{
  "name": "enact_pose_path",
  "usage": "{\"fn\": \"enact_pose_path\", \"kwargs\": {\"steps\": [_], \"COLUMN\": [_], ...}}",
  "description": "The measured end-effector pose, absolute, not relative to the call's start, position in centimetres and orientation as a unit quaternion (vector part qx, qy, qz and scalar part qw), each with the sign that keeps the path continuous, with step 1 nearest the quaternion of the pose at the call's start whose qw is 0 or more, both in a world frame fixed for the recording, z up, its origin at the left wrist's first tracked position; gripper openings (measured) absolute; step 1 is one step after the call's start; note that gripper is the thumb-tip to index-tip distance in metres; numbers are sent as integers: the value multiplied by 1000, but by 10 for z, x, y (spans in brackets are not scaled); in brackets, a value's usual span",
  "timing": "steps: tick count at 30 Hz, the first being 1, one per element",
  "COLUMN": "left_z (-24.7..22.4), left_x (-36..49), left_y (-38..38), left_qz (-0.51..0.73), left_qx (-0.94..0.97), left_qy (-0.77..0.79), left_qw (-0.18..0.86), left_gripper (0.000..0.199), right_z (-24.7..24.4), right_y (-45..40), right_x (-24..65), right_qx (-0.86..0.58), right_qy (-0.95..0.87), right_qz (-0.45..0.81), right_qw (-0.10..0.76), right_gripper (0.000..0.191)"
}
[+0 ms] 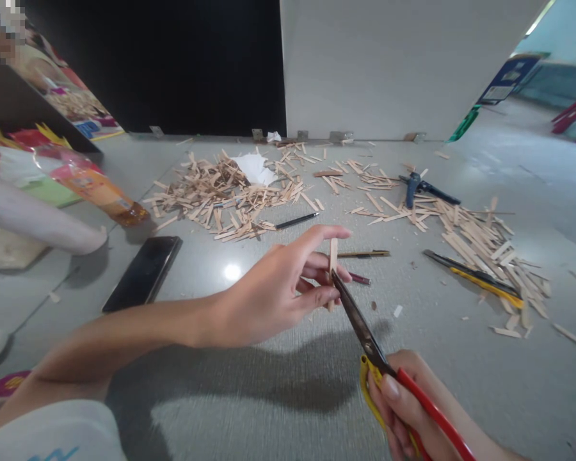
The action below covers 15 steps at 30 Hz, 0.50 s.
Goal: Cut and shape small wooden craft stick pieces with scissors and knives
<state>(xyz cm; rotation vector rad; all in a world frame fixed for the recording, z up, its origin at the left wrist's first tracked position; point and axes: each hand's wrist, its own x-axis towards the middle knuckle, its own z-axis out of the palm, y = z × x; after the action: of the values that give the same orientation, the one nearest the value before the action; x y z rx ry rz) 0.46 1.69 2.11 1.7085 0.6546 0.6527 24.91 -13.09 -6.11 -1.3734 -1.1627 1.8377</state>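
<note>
Holding a wooden stick (333,251) to the scissors (360,325)

The wooden stick stood nearly upright just right of the frame's centre, pinched in the fingertips of the left hand (271,285). The blades touched it; the right hand (406,394), at lower right, was wrapped around the red and yellow handles. Beyond lay a black pen (297,221), a pile of wood pieces (206,198) at upper left, a phone (143,274) at left and a yellow-black cutter (480,280) at right.

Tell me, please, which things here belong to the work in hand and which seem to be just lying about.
Work in hand: thin pale wooden stick, in the left hand; dark-bladed scissors with red and yellow handles, in the right hand; probably the loose pale wooden pieces.

Apparently lying about: black rectangular phone; slim black pen; crumpled white paper.
</note>
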Motion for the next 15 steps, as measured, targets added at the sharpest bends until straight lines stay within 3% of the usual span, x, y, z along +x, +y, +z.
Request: {"fn": "enact_pose_path", "kwargs": {"steps": [15], "left_z": [19], "left_x": [9], "left_y": [16], "left_qz": [286], "left_qx": [718], "left_qy": [279], "left_qw": [571], "left_gripper": [48], "right_z": [-39], "right_y": [-127], "right_x": [230], "right_qx": [-564], "right_qy": [-441], "right_qz": [662], "right_qw": [223], "right_gripper": [79]}}
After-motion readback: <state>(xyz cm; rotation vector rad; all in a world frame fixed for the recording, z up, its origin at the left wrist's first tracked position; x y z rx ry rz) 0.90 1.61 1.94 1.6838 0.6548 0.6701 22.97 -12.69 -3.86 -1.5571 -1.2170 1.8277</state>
